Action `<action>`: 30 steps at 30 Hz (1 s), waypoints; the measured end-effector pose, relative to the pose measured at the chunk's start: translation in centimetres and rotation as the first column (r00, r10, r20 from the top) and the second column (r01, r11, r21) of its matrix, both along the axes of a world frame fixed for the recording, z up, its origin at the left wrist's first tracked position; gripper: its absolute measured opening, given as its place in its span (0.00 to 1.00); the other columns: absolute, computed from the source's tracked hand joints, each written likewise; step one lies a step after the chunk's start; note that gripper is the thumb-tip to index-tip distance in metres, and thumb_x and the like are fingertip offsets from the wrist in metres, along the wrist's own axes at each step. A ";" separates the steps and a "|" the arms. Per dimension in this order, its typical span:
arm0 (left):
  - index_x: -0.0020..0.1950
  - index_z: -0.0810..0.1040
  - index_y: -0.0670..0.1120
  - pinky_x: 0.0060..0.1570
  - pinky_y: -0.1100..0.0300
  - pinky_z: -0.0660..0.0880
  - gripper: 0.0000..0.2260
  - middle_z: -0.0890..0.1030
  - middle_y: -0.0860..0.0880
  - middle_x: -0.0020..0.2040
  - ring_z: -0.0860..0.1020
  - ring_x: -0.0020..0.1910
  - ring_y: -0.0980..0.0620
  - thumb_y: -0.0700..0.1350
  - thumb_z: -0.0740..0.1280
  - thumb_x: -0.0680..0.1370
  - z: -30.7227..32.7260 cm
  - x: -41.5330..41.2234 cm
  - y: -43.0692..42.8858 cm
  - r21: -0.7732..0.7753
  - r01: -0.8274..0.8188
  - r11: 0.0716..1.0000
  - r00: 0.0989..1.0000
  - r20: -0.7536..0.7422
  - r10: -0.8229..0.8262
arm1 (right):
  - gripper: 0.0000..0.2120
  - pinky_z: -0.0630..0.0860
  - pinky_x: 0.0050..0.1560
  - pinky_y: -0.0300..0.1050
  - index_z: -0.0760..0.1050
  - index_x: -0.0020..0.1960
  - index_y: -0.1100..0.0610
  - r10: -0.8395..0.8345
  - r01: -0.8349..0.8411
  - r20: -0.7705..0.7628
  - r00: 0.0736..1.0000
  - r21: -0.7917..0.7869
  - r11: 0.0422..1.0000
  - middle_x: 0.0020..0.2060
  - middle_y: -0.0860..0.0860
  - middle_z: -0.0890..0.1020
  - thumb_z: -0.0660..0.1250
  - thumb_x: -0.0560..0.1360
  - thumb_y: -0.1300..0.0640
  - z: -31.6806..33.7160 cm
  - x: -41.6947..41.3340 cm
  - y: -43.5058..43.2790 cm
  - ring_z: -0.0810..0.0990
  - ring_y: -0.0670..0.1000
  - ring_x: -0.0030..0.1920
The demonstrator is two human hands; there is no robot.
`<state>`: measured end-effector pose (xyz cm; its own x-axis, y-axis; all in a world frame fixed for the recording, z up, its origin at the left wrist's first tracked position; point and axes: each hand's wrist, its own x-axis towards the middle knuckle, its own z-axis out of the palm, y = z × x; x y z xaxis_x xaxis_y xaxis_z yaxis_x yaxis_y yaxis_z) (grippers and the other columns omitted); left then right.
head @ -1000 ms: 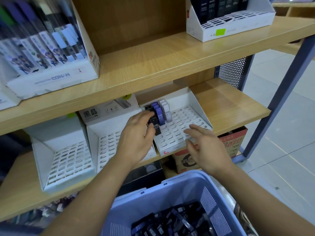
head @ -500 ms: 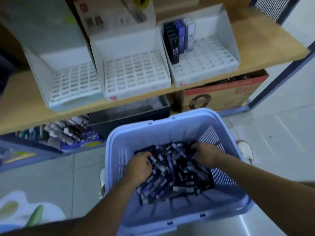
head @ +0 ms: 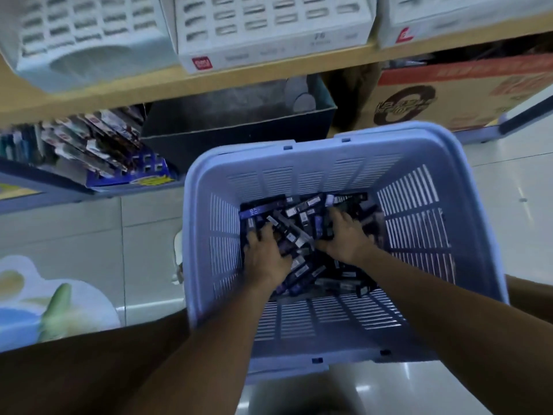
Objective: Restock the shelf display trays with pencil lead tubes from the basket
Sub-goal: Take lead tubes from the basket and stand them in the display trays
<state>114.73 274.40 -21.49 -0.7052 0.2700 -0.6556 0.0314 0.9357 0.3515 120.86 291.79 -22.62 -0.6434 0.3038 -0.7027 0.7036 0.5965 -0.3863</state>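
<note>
I'm looking straight down into the blue basket (head: 299, 149) now. It fills the centre and right of the frame, and the pencil lead tubes (head: 302, 215) lie in a loose dark heap on its floor, crossing every which way.

Both arms reach in from the bottom edge. The left grip (head: 266, 253) sits on the left side of the heap, knuckles up, fingers bent down among the tubes. The right grip (head: 347, 238) is on the right side, thumb pointing toward the left one, fingertips buried. I read that as raking a handful together from both flanks, which makes sense with tubes this jumbled — one grip alone would likely scatter them. Whether either grip has actually closed on a tube, I cannot tell; the fingertips are hidden in the pile.

Along the top edge, the white display trays (head: 269, 52) sit on the wooden shelf (head: 329, 65), tilted toward me so their slots face out — every slot in view looks unfilled. By my judgement there's plenty left to restock. Next I want a tidy bunch, all lying one way, before lifting toward those slots.
</note>
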 end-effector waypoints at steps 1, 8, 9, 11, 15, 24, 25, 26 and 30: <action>0.75 0.55 0.50 0.61 0.47 0.73 0.39 0.58 0.42 0.71 0.70 0.63 0.39 0.50 0.74 0.70 -0.1 0.0 0.2 0.011 -0.032 0.999 0.999 -0.004 0.032 | 0.46 0.63 0.69 0.63 0.48 0.79 0.52 -0.019 0.019 -0.014 1.000 -0.009 1.000 0.74 0.57 0.60 0.71 0.72 0.41 -0.2 0.0 -0.4 0.60 0.62 0.73; 0.65 0.62 0.49 0.51 0.50 0.76 0.34 0.67 0.43 0.60 0.75 0.54 0.42 0.50 0.78 0.66 -0.2 0.7 -0.8 -0.002 -0.070 0.998 0.996 -0.047 0.069 | 0.41 0.76 0.58 0.58 0.56 0.74 0.57 -0.282 0.270 -0.096 0.955 -0.123 0.955 0.63 0.56 0.76 0.77 0.70 0.52 -0.3 -0.1 -3.3 0.77 0.60 0.61; 0.64 0.62 0.48 0.52 0.49 0.76 0.34 0.67 0.42 0.60 0.74 0.56 0.41 0.53 0.77 0.67 -0.2 0.9 -0.9 -0.042 -0.025 0.999 0.998 -0.062 0.022 | 0.41 0.76 0.58 0.57 0.56 0.74 0.58 -0.312 0.296 -0.105 0.944 -0.140 0.945 0.62 0.57 0.77 0.77 0.70 0.53 -0.3 0.0 -3.5 0.77 0.60 0.61; 0.65 0.62 0.47 0.54 0.47 0.74 0.34 0.68 0.41 0.63 0.72 0.60 0.40 0.56 0.75 0.67 -0.4 1.5 -0.9 -0.123 0.084 0.989 0.992 -0.083 -0.094 | 0.38 0.76 0.57 0.55 0.59 0.72 0.58 -0.315 0.298 -0.097 0.944 -0.155 0.942 0.59 0.57 0.77 0.77 0.70 0.53 -0.1 0.3 -3.9 0.77 0.58 0.59; 0.62 0.62 0.50 0.55 0.47 0.69 0.31 0.73 0.42 0.60 0.73 0.59 0.41 0.58 0.74 0.68 -0.6 1.9 -1.2 -0.142 0.141 0.980 0.981 -0.113 -0.157 | 0.36 0.76 0.59 0.52 0.58 0.73 0.62 -0.212 0.194 -0.091 0.973 -0.179 0.965 0.62 0.60 0.76 0.74 0.73 0.56 0.2 0.3 -3.7 0.76 0.61 0.62; 0.71 0.64 0.53 0.48 0.52 0.78 0.22 0.79 0.44 0.56 0.79 0.49 0.44 0.41 0.64 0.79 0.0 1.5 -0.8 0.158 -0.023 0.987 1.000 0.017 0.021 | 0.30 0.73 0.53 0.48 0.56 0.76 0.64 -0.011 0.011 0.003 1.000 -0.064 0.998 0.63 0.64 0.73 0.64 0.78 0.63 1.4 0.6 1.6 0.74 0.63 0.60; 0.72 0.63 0.54 0.50 0.53 0.77 0.23 0.79 0.44 0.59 0.78 0.51 0.45 0.40 0.62 0.80 0.0 1.5 -0.7 0.179 -0.048 0.983 0.998 0.047 0.040 | 0.28 0.70 0.50 0.46 0.57 0.75 0.65 0.036 -0.035 0.019 0.999 -0.051 0.998 0.62 0.65 0.73 0.64 0.78 0.63 1.6 0.8 1.9 0.74 0.63 0.60; 0.73 0.63 0.55 0.52 0.54 0.77 0.22 0.77 0.44 0.62 0.77 0.52 0.46 0.40 0.61 0.80 0.0 1.4 -0.7 0.195 -0.087 0.977 0.994 0.082 0.073 | 0.28 0.69 0.49 0.45 0.57 0.74 0.64 0.091 -0.090 0.035 0.995 -0.043 0.995 0.62 0.65 0.72 0.63 0.78 0.62 1.9 0.9 2.0 0.74 0.64 0.59; 0.74 0.64 0.57 0.45 0.61 0.74 0.23 0.70 0.47 0.70 0.75 0.51 0.51 0.39 0.59 0.81 0.5 1.2 -0.2 0.255 -0.253 0.933 0.952 0.239 0.193 | 0.27 0.74 0.54 0.54 0.54 0.73 0.60 0.306 -0.305 0.061 0.950 -0.022 0.952 0.60 0.64 0.72 0.62 0.79 0.58 2.7 1.9 1.1 0.75 0.64 0.56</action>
<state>115.95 274.22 -21.03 -0.6256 0.3145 -0.7140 -0.2679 0.7729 0.5752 122.73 292.91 -19.91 -0.6581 0.0914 -0.7473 0.5119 0.7822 -0.3552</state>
